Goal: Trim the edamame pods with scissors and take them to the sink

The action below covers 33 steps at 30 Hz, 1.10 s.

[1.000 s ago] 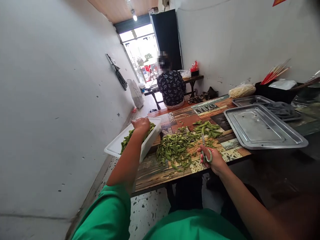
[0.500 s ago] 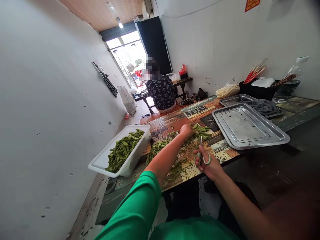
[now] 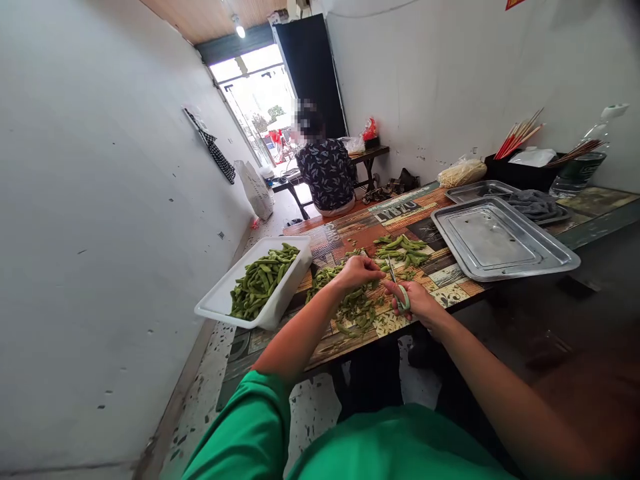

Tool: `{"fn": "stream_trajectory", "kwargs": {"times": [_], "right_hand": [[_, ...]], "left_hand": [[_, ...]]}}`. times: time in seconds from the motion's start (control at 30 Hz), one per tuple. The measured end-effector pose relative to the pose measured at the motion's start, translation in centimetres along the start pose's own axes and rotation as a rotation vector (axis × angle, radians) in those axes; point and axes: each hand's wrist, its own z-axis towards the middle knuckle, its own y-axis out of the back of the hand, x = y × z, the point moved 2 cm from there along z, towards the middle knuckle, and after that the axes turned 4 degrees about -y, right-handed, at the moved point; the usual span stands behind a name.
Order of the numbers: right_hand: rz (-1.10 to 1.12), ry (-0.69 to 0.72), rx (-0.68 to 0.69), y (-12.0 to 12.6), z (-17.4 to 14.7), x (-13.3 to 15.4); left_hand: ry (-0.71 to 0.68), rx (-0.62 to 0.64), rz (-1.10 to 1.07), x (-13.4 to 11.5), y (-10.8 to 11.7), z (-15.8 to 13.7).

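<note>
My right hand (image 3: 416,303) is closed around scissors with pale green handles (image 3: 404,299), their blades (image 3: 392,268) pointing away from me. Just left of the blades, my left hand (image 3: 361,271) is pinched on a small green edamame pod, mostly hidden by the fingers. Beyond the hands lies a loose pile of edamame pods (image 3: 403,249) on the patterned table (image 3: 350,233). Trimmed stems and scraps (image 3: 360,310) spread beneath and to the left of my left hand. A white plastic tub (image 3: 295,280) on the left holds many green pods (image 3: 263,283).
A metal tray (image 3: 500,243) lies at the right, overlapping another tray with a grey cloth (image 3: 537,203). Behind are a bag of pale sticks (image 3: 463,172), a black box (image 3: 523,175) of skewers and a plastic bottle (image 3: 583,167). Another person (image 3: 326,173) sits ahead, facing away.
My left hand has drawn back from the pod pile toward the scissors. My right hand has turned, bringing the blades beside the left fingertips. The view has shifted slightly.
</note>
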Motion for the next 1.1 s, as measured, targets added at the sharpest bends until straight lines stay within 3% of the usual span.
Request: {"fn": "stream_trajectory", "kwargs": {"times": [0.2,0.3,0.4,0.5,0.77,0.97,1.03,1.1], "right_hand": [[-0.085,0.094,-0.075,-1.1,-0.4,-0.2],[0.019,0.025,-0.059,-1.5,-0.4,-0.5],[0.110,-0.043,0.003,-2.0,-0.8,-0.8],[0.118,0.002,0.057,-2.4,-1.4,-0.7],[0.052,0.062,-0.001,-2.5,-1.7,-0.1],[-0.005,0.063,-0.035,-2.6,-0.7,-1.2],[0.021,0.032,-0.027,-2.7,-0.4,-1.5],[0.066,0.004,-0.012,-2.6,-0.3,-1.6]], "left_hand": [[0.207,0.007,-0.208,0.6,0.5,-1.4],[0.328,-0.041,-0.475,0.4,0.8,-1.9],[0.325,-0.179,-0.754,-0.2,0.9,-2.4],[0.326,-0.272,-0.857,-0.5,0.6,-2.7],[0.355,-0.288,-0.912,-0.9,-0.7,-3.5],[0.300,-0.330,-0.790,-0.5,-0.5,-4.0],[0.206,-0.402,-0.517,-0.9,1.7,-4.2],[0.088,-0.551,-0.056,-1.8,5.6,-4.8]]}}
